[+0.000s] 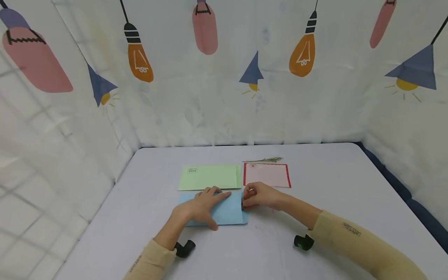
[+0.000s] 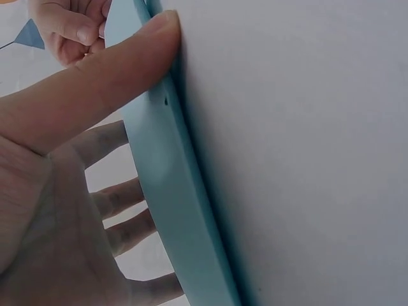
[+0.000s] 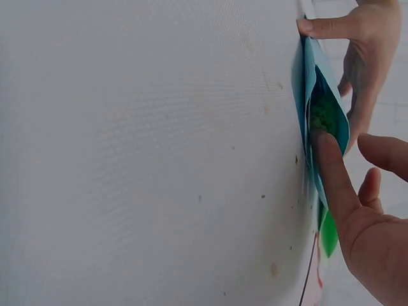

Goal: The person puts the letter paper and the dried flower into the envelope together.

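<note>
A light blue envelope lies on the white table in front of me. My left hand rests spread across it, with the thumb along its near edge and the other fingers straight on top. At the envelope's right end is my right hand. In the right wrist view that end gapes, and the right thumb reaches to its mouth, the tip at the lip. The other right fingers stand bent, apart from the paper. Something green and crumpled shows inside the envelope.
A pale green envelope lies just beyond the blue one. Right of it is a pink card with a red border, and behind that a thin dried sprig. A white curtain printed with lamps hangs behind the table.
</note>
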`<control>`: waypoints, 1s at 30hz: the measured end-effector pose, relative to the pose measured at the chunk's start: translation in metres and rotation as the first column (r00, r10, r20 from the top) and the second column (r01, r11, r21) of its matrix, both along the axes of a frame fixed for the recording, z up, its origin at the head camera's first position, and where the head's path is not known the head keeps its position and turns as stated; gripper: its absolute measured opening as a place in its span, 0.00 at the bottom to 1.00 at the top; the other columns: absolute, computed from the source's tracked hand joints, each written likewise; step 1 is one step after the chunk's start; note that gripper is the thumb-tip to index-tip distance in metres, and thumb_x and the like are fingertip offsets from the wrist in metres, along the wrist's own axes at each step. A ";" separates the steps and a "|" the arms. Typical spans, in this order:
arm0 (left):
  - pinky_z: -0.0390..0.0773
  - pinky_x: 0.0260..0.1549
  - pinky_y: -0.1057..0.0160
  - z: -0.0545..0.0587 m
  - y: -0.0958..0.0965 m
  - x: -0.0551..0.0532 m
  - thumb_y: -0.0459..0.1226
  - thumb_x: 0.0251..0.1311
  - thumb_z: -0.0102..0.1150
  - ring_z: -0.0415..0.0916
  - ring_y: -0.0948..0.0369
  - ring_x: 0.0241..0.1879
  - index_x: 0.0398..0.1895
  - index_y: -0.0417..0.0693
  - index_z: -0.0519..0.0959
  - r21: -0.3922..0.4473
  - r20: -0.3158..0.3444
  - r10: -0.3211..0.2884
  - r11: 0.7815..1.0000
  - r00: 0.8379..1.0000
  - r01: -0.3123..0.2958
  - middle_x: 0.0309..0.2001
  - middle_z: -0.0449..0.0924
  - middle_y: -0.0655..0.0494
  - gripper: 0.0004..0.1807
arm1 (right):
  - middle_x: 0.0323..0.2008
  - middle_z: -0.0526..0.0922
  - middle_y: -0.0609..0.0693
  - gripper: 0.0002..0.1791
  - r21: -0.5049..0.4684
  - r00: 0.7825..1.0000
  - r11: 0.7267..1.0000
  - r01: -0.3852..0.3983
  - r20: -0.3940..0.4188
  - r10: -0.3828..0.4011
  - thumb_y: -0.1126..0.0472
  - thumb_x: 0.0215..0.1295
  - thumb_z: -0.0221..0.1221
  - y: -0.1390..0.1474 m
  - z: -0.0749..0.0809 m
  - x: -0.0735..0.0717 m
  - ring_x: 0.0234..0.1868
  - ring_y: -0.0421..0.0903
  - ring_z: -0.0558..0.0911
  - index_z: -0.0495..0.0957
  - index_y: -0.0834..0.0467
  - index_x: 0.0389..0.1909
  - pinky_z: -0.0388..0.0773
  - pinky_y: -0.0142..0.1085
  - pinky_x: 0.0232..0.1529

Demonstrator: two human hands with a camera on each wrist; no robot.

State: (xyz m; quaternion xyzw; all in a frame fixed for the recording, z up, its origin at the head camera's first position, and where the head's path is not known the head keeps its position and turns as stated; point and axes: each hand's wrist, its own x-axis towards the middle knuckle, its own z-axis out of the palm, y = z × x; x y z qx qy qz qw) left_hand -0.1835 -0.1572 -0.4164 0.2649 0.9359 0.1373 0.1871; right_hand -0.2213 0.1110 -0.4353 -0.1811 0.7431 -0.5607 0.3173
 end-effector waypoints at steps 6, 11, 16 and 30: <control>0.63 0.64 0.40 0.002 0.007 -0.001 0.47 0.46 0.83 0.57 0.49 0.71 0.81 0.64 0.59 -0.041 -0.021 -0.018 0.999 1.000 0.017 0.71 0.59 0.52 0.58 | 0.43 0.86 0.59 0.11 -0.027 0.999 0.999 -0.030 0.023 0.030 0.66 0.69 0.64 0.014 0.001 0.000 0.46 0.55 0.87 0.73 0.67 0.45 0.83 0.42 0.51; 0.63 0.64 0.40 0.003 0.010 -0.003 0.47 0.45 0.84 0.57 0.50 0.71 0.81 0.64 0.59 -0.078 -0.029 -0.019 0.997 0.999 0.017 0.72 0.59 0.52 0.59 | 0.44 0.84 0.59 0.12 -0.011 0.999 0.999 -0.042 0.032 0.043 0.64 0.69 0.65 0.020 0.001 0.002 0.46 0.55 0.87 0.74 0.66 0.47 0.83 0.42 0.50; 0.64 0.63 0.40 0.002 0.010 -0.004 0.47 0.43 0.85 0.58 0.49 0.71 0.81 0.63 0.60 -0.095 -0.044 -0.021 0.995 0.999 0.016 0.72 0.59 0.50 0.60 | 0.45 0.83 0.59 0.12 -0.025 0.998 0.999 -0.047 0.042 0.048 0.65 0.70 0.64 0.022 0.000 0.005 0.48 0.55 0.86 0.75 0.67 0.48 0.83 0.44 0.50; 0.63 0.64 0.38 0.003 0.009 -0.002 0.48 0.45 0.84 0.55 0.47 0.73 0.81 0.62 0.59 -0.067 -0.017 -0.010 0.998 1.000 0.009 0.74 0.58 0.49 0.59 | 0.48 0.82 0.57 0.15 -0.006 0.997 0.997 -0.073 -0.008 0.073 0.62 0.71 0.64 0.029 0.002 0.013 0.50 0.54 0.85 0.75 0.66 0.51 0.82 0.43 0.51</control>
